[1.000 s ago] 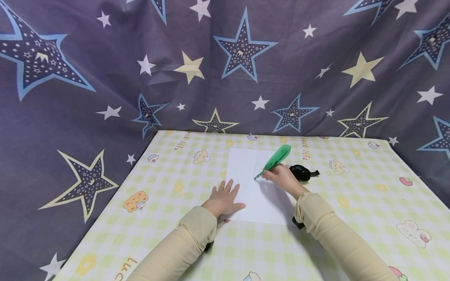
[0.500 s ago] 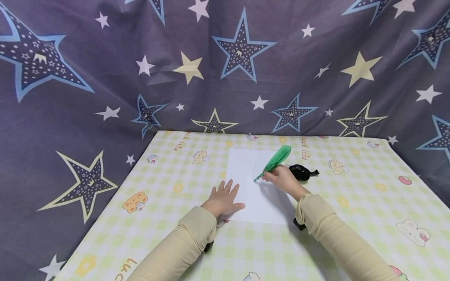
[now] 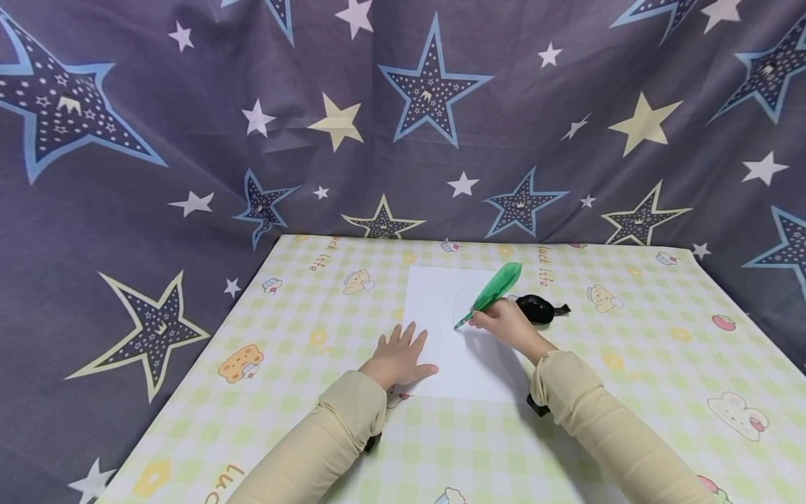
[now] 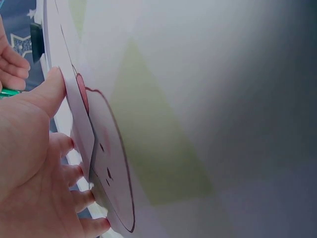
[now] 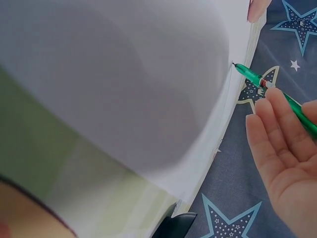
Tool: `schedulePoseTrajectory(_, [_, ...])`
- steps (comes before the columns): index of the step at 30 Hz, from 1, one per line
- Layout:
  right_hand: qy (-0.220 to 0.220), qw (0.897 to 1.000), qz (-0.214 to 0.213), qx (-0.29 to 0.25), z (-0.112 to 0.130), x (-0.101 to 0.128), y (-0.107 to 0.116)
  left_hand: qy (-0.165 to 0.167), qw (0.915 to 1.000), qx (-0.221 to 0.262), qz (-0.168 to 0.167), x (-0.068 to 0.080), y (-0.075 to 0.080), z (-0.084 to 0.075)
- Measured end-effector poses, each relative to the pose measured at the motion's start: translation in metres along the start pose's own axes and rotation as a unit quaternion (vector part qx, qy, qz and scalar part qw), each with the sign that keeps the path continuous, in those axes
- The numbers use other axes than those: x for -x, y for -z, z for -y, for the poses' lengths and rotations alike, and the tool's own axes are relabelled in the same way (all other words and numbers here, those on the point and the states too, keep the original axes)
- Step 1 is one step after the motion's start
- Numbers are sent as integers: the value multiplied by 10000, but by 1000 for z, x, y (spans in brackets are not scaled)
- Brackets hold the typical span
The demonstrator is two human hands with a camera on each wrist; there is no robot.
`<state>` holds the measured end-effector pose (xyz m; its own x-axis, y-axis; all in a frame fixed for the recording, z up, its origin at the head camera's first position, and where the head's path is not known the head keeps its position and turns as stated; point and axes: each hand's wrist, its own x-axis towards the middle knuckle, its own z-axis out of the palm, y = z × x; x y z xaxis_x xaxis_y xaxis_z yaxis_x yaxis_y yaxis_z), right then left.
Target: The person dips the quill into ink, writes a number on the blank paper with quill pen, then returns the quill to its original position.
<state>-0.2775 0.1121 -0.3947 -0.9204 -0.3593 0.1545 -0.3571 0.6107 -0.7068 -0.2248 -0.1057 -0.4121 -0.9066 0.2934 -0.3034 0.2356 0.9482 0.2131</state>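
My right hand (image 3: 506, 323) pinches a green feather pen (image 3: 494, 288), its plume slanting up to the right. In the right wrist view the tip of the green pen (image 5: 246, 72) meets the white paper (image 5: 208, 163), and a thin line runs from it. On the paper (image 3: 434, 290) in the head view, a faint curved line rises from the pen tip. Spread flat, my left hand (image 3: 398, 358) rests across the sheet's lower left edge. In the left wrist view the left hand (image 4: 34, 144) has its thumb and fingertips on the paper's edge.
A shiny black object with a short strap (image 3: 536, 309) lies just right of the paper. The table wears a green-and-white checked cover (image 3: 302, 308) with cartoon prints. Behind it hangs a dark star-patterned cloth (image 3: 352, 63).
The pen tip has moved slightly down the paper, and the curved line has grown longer behind it. My left hand has stayed in place.
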Motion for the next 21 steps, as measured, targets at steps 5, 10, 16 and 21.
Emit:
schedulePoseTrajectory(5, [-31,10000,41,-27,-1,1,0,-6,10000,-31,-6,0,0,0])
schedulePoseTrajectory(10, [5,10000,75,-60,-2,3,1,4,10000,-22,2,-1,-1,1])
schedulePoseTrajectory(16, [49,9999,106,-32,-2,5,1,23,10000,-27,12,-2,-1,1])
schedulePoseTrajectory(21, [77,9999,142,-49,-2,7,1,26,10000,-31,20,-4,-2,2])
